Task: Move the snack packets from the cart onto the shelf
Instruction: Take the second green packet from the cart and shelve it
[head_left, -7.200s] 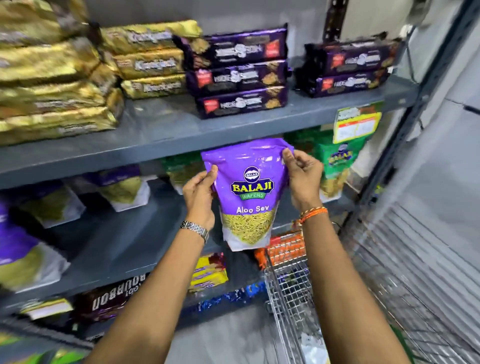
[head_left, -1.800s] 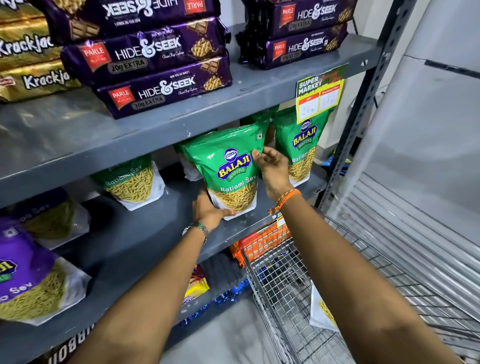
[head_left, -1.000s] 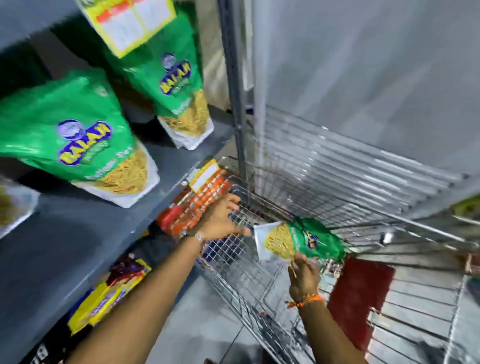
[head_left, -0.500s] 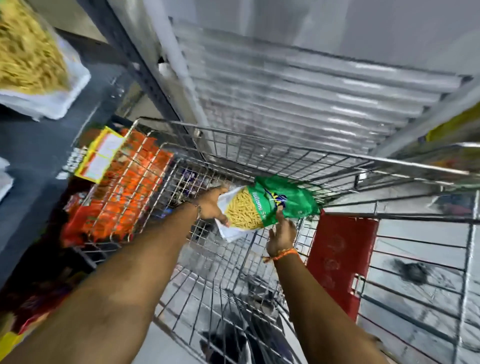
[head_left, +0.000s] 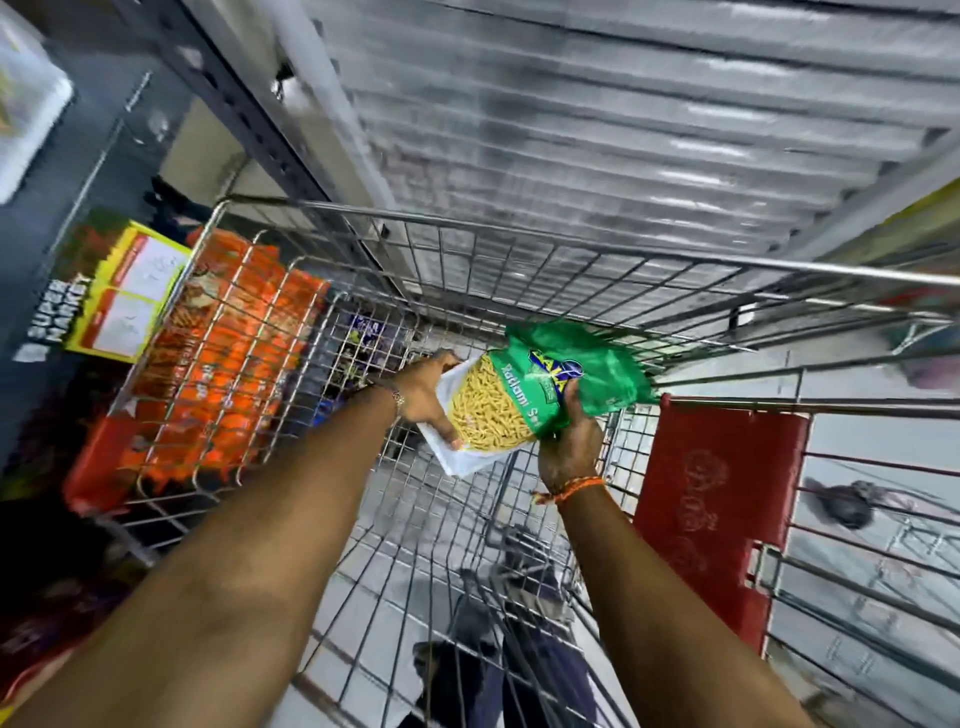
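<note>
A green snack packet (head_left: 519, 395) with a clear window of yellow sev hangs inside the wire cart (head_left: 519, 249), held sideways above its mesh floor. My left hand (head_left: 423, 395) grips the packet's white bottom end. My right hand (head_left: 569, 447) grips its green middle from below. The grey shelf (head_left: 78, 171) lies at the far left, with the corner of a packet (head_left: 26, 98) standing on it.
Orange packets (head_left: 218, 364) fill a lower shelf behind the cart's left wall. A yellow price tag (head_left: 124, 296) hangs from the shelf edge. The cart's red child-seat flap (head_left: 717, 514) is at the right. A ribbed metal shutter (head_left: 623, 104) rises behind the cart.
I set a green packet on the shelf, then turned down to the cart. My right hand picked up another green packet, my left hand joined it, and the packet has risen slightly.
</note>
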